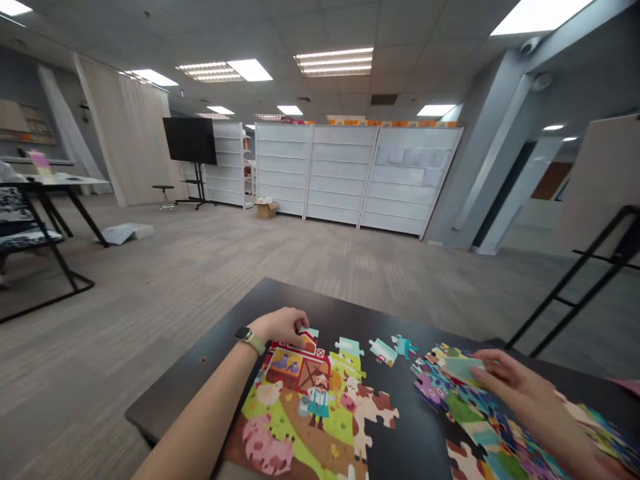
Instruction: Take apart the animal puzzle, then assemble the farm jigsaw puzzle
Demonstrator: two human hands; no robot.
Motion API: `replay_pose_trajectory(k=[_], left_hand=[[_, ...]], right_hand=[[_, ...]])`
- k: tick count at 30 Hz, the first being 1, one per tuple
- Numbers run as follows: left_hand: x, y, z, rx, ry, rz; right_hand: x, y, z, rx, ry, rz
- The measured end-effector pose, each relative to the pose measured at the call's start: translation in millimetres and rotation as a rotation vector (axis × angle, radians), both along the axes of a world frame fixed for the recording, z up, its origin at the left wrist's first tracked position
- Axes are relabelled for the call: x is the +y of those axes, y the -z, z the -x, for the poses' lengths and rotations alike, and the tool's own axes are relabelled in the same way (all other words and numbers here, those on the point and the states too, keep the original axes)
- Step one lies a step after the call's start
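A partly joined farm jigsaw puzzle (287, 420) lies on the dark table, showing a red barn, a farmer, a pig and a cow. At its top edge, my left hand (283, 325), wearing a watch, has its fingers closed on a red-roofed puzzle piece (309, 341). My right hand (515, 380) pinches a pale green puzzle piece (463, 369) above a heap of colourful loose pieces (493, 427). Between the puzzle and the heap lie a pale piece with a red detail (383, 352) and a blue piece (404, 346).
The black table (200, 380) has its left and far edges in view. Beyond it are white shelving panels (340, 173), a screen on a stand (190, 141) and a cardboard box (266, 209). A black-framed stand (575, 293) is at the right.
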State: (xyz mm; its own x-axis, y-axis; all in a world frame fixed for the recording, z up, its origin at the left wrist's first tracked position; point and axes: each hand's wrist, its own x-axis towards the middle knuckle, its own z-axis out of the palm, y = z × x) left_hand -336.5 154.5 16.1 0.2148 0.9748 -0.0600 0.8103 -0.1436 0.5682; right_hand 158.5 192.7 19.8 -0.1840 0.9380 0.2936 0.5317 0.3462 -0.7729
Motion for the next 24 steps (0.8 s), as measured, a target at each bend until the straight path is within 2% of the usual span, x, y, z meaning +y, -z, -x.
replay_pose_trajectory(k=[2, 5, 8, 10, 14, 24], left_hand=[[0.0, 0.2, -4.1, 0.008, 0.032, 0.036], [0.2, 0.0, -6.4, 0.011, 0.074, 0.069], [1.2, 0.0, -5.6, 0.01, 0.084, 0.067], [1.6, 0.1, -4.9, 0.008, 0.079, 0.055], [1.6, 0.5, -4.7, -0.001, 0.071, 0.042], [3.0, 1.5, -4.8, -0.038, 0.052, 0.069]], right_hand=[[-12.8, -10.3, 57.1, 0.09, -0.109, 0.188], [-20.9, -9.8, 134.4, 0.189, -0.229, 0.324], [-13.4, 5.2, 192.1, 0.16, -0.316, 0.306], [-2.6, 16.2, 218.0, 0.119, -0.327, 0.29], [17.4, 27.1, 241.4, 0.062, -0.338, 0.28], [30.0, 25.9, 249.7, 0.043, -0.425, 0.372]])
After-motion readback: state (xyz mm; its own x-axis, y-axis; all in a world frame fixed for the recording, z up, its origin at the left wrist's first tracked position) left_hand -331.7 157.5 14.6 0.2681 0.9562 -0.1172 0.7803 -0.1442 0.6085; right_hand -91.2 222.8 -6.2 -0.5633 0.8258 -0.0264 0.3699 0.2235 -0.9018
